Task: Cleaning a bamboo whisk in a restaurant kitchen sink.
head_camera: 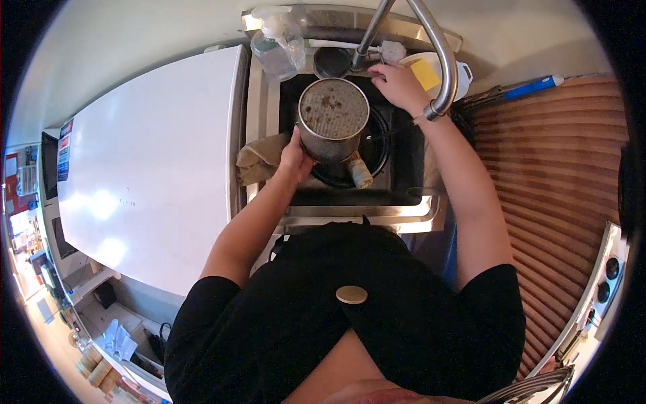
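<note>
Over the sink, my left hand [297, 160] grips the side of a round metal strainer [334, 113] whose mesh face, dotted with brown residue, points up. A short cylindrical handle [360, 171] sticks out from the strainer's lower side. My right hand [396, 87] is at the back of the sink, right of the faucet base, near a white container [462, 83] with a yellow sponge [425, 74]. Its fingers are slightly bent, and whether they touch anything is unclear. The curved metal faucet [438, 35] arches over my right wrist.
Behind the sink [353, 198] stand a clear pump bottle [276, 53], a dark round lid [331, 61] and a white-handled brush [392, 51]. A brown cloth [260, 159] hangs over the left rim. A large white surface [151, 166] lies left; a blue-handled tool [532, 88] and ridged brown panel [545, 182] are right.
</note>
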A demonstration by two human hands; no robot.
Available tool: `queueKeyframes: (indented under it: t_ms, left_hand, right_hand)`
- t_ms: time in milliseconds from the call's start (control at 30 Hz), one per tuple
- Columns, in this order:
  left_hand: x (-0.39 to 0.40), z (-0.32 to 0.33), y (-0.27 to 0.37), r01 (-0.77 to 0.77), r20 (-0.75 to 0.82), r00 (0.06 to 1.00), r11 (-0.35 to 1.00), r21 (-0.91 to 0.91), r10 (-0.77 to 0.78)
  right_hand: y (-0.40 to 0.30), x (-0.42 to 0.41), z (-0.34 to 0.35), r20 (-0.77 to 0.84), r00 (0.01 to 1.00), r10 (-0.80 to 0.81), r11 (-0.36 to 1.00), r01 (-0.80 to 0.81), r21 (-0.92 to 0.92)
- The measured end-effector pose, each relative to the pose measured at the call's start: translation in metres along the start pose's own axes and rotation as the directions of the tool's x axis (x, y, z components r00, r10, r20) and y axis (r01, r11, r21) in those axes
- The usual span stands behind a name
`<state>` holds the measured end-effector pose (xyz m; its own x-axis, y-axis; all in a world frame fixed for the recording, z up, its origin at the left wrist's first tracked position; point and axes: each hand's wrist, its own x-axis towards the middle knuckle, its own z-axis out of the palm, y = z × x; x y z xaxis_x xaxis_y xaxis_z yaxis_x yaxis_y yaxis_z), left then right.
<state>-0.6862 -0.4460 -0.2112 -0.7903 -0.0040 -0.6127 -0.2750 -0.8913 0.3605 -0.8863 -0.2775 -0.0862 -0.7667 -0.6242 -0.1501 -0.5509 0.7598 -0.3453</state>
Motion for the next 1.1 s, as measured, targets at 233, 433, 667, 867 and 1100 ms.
queueKeyframes:
  t_ms: [233,433,667,867,1100]
  left_hand:
    - [-0.028,0.048,0.001,-0.059,0.007,0.998,0.997,-0.059,0.06]
    - [-0.04,0.072,-0.027,-0.094,-0.029,0.995,0.996,0.008,0.094]
    - [-0.016,0.039,-0.066,-0.078,-0.049,0.995,0.995,0.054,0.081]
    - [-0.015,0.035,-0.065,-0.07,-0.138,0.987,0.995,0.072,0.08]
    - [-0.026,0.047,-0.066,-0.058,-0.233,0.97,0.995,0.078,0.075]
  right_hand:
    - [-0.021,-0.075,0.007,-0.367,0.93,-0.02,0.734,0.263,0.627]
    - [0.017,-0.101,-0.013,-0.25,0.96,0.126,0.598,0.128,0.791]
    - [-0.006,-0.111,0.021,-0.23,0.972,-0.038,0.988,0.072,0.14]
    - [-0.046,-0.112,0.031,-0.221,0.945,-0.239,0.966,0.255,0.042]
    - [0.001,-0.111,0.039,-0.148,0.989,0.017,0.896,0.051,0.442]
